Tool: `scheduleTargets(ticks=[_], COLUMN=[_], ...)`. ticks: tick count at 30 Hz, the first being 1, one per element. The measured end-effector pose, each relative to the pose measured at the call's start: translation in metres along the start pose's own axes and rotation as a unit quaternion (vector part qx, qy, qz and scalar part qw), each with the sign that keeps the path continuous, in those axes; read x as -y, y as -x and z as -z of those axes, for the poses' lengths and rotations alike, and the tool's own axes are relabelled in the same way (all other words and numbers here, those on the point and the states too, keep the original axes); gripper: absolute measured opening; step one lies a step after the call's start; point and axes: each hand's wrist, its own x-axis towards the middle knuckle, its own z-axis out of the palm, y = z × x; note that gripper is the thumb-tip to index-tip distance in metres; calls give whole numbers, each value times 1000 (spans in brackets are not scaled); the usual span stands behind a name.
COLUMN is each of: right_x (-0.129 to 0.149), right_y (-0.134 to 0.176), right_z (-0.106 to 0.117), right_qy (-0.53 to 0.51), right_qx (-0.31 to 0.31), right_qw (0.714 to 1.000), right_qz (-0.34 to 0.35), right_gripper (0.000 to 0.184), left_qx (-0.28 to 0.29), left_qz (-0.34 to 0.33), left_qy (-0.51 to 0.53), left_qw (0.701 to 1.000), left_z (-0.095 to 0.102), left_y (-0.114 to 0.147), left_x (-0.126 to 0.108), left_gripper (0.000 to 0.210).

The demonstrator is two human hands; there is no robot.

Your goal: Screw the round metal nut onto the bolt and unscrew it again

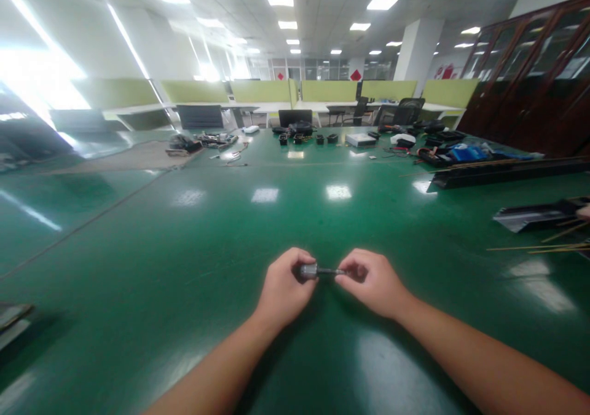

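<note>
Okay, left hand pinching grey tool at thick end, right hand pinching thin end; green table beneath.

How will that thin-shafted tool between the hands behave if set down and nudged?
The tool would probably roll, since its thick end looks round. Its shaft, straight between the left hand and right hand, is likely stiff. The smooth, shiny table may let it slide.
</note>
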Motion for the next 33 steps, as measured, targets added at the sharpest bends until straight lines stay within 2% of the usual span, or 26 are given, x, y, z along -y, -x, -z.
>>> scheduleTargets(ticks=[21,30,33], right_x=[-3,-2,-1], right_y=[0,1,0], right_z=[-1,-2,-1], right_qy=[-1,-10,-25], right_qx=[-9,3,-2], right_qw=[1000,1000,999], right_qz=[-3,1,-22], right_gripper=[4,6,11], left_qx=[-7,-34,-45], left_qz=[27,88,115], left_qy=[5,8,11], left_qw=[1000,996,992], left_z=[0,2,3], left_y=[-3,-6,-6], left_x=[6,7,6], left_gripper=[16,22,29])
